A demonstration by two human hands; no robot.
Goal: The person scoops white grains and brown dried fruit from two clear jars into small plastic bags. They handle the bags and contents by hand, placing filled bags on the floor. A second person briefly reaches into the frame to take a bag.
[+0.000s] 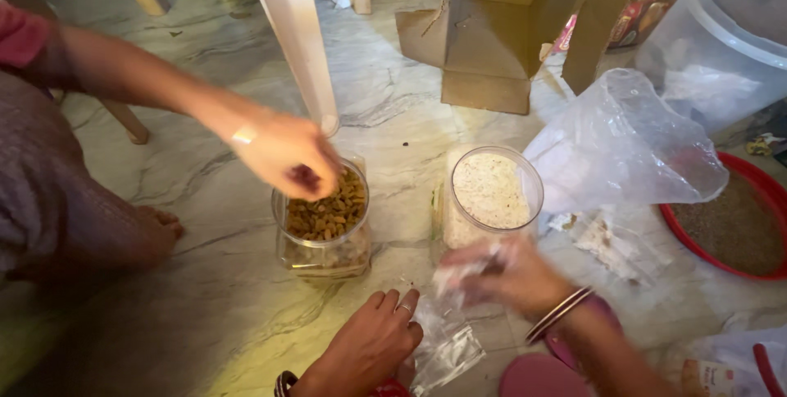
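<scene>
My right hand (512, 278), blurred and with bangles at the wrist, is closed on the top of a small clear plastic bag (447, 348) that trails down onto the floor. Beside the bag's left edge, my left hand (369, 344), wearing a ring, rests on the floor with loosely bent fingers and nothing in it. Just beyond my right hand stands an open glass jar of white grainy powder (492, 192). To its left is an open glass jar of raisins (326, 221). Another person's hand (287, 155) reaches in from the left, pinching something dark over that jar.
A large crumpled clear bag (623, 143) lies right of the jars, next to a red bowl of brown grain (738, 225). A big clear plastic tub (730, 36) and a cardboard box (492, 28) stand behind. A white chair leg (295, 45) rises behind the raisin jar. The other person's knee (74, 208) is at left.
</scene>
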